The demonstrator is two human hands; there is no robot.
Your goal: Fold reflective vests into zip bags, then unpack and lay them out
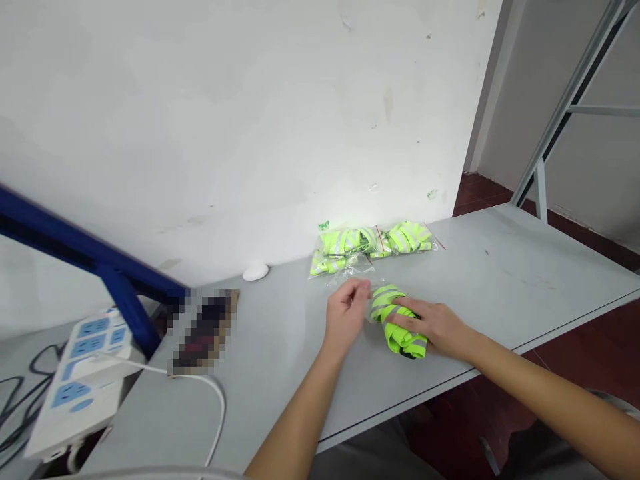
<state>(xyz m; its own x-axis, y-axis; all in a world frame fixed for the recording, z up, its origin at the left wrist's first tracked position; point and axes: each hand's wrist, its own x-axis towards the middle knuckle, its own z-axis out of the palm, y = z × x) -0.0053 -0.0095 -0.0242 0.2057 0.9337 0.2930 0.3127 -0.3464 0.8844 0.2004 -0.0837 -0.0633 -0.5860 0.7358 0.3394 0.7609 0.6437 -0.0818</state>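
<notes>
A folded bundle of neon-yellow reflective straps (pixel 400 333) with grey stripes lies on the grey table, partly inside a clear plastic bag (pixel 368 311). My right hand (pixel 435 325) grips the bundle from the right, its fingers laid over the top. To the left, my left hand (pixel 346 316) is closed in a pinch at the bag's edge. Just behind my hands are several bagged bundles of the same straps (pixel 349 241), one resting on another, with another bagged bundle (pixel 407 237) to the right against the wall.
The grey table (pixel 525 267) meets a white wall (pixel 250 133). At the left are a white power strip (pixel 83 367), a white cable (pixel 220 400), a blue metal brace (pixel 90 247) and a blurred-out flat item (pixel 205 333). A small white rounded object (pixel 255 272) sits by the wall.
</notes>
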